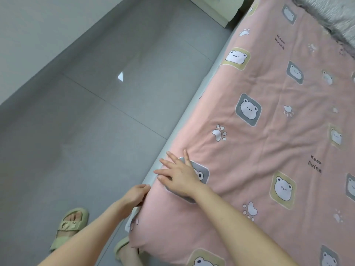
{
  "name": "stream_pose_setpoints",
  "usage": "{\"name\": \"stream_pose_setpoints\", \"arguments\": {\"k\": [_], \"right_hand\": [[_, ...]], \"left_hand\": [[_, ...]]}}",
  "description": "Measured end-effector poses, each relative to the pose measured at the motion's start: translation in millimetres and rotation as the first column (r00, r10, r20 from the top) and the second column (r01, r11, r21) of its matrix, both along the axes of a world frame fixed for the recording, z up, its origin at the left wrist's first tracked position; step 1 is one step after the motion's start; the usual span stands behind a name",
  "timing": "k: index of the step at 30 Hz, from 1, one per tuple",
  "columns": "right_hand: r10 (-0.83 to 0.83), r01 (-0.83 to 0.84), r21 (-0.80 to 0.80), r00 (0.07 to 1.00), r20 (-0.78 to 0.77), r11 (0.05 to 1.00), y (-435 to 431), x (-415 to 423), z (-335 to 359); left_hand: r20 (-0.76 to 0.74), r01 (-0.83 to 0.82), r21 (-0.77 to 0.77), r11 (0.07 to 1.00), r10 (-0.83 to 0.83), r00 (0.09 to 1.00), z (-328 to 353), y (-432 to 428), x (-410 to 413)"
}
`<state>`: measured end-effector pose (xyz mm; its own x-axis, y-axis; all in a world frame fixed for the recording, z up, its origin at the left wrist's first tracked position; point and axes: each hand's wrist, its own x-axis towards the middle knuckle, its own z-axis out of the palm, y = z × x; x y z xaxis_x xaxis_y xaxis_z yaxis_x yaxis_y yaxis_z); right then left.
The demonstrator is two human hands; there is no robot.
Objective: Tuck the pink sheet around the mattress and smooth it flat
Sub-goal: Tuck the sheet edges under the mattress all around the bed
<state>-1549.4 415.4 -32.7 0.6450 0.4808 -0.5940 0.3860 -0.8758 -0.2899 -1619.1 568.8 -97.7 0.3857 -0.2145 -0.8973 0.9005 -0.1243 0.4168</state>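
Grey tiled floor borders a bed whose near edge runs diagonally from lower centre to upper right. Pink sheet, printed with bears and paw marks, covers the mattress, its long axis following that edge; shallow creases cross it. Right hand lies flat, fingers straight and spread toward the edge, apparently pinning the cloth so it cannot slide. Left hand curls its fingers round the sheet's hanging border at the mattress side, seemingly to push it under; fingertips are hidden. Loose sheet corner hangs below, untucked. Sandalled foot stands beside the bed.
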Motion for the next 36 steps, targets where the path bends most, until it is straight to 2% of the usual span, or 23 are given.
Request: {"name": "stream_pose_setpoints", "arguments": {"k": [3,5,7,9,12,14,15,17,19,21,28,32,34,36], "right_hand": [[-0.251,0.249,0.031,0.96,0.126,0.968,-3,-5,9],[-0.293,0.303,-0.04,0.943,0.161,0.952,-1,-23,11],[-0.281,0.289,-0.09,0.956,0.086,0.953,9,-52,12],[-0.242,0.243,-0.148,0.97,0.027,0.959,25,-78,15],[-0.172,0.154,-0.227,0.983,-0.066,0.962,49,-103,19],[-0.22,0.172,-0.261,0.961,-0.166,0.95,62,-106,27],[-0.306,0.248,-0.259,0.928,-0.214,0.933,67,-102,36],[-0.514,0.478,-0.191,0.817,-0.261,0.857,72,-85,60],[-0.658,0.663,-0.057,0.723,-0.212,0.747,69,-63,88],[-0.759,0.774,0.063,0.631,-0.159,0.63,62,-43,116],[-0.931,0.898,0.286,0.361,-0.045,0.334,22,-14,187],[-0.98,0.922,0.372,0.163,-0.114,0.11,-17,-46,214],[-0.986,0.924,0.379,0.103,-0.133,0.046,-33,-69,222],[-0.982,0.921,0.385,0.013,-0.191,-0.063,-59,-105,229]], "left_hand": [[-0.115,0.027,0.005,1.0,-0.026,0.993,8,10,-23],[-0.189,0.079,-0.011,0.997,-0.08,0.979,12,15,-42],[-0.244,0.046,-0.035,0.998,-0.053,0.968,15,21,-55],[-0.211,0.066,-0.019,0.998,-0.069,0.975,17,25,-57],[-0.072,0.165,0.086,0.983,-0.159,0.985,28,38,-43],[0.006,0.192,0.162,0.968,-0.195,0.981,38,54,-24],[0.038,0.212,0.193,0.958,-0.223,0.974,45,62,-12],[0.104,0.227,0.225,0.948,-0.255,0.961,62,78,15],[0.178,0.229,0.261,0.938,-0.28,0.944,82,88,46],[0.244,0.232,0.307,0.923,-0.312,0.918,103,91,76],[0.431,0.234,0.31,0.922,-0.355,0.829,192,45,134],[0.504,0.326,0.295,0.898,-0.436,0.745,238,-14,123],[0.519,0.369,0.304,0.878,-0.477,0.709,250,-39,112],[0.522,0.428,0.305,0.851,-0.525,0.672,260,-73,92]]}}
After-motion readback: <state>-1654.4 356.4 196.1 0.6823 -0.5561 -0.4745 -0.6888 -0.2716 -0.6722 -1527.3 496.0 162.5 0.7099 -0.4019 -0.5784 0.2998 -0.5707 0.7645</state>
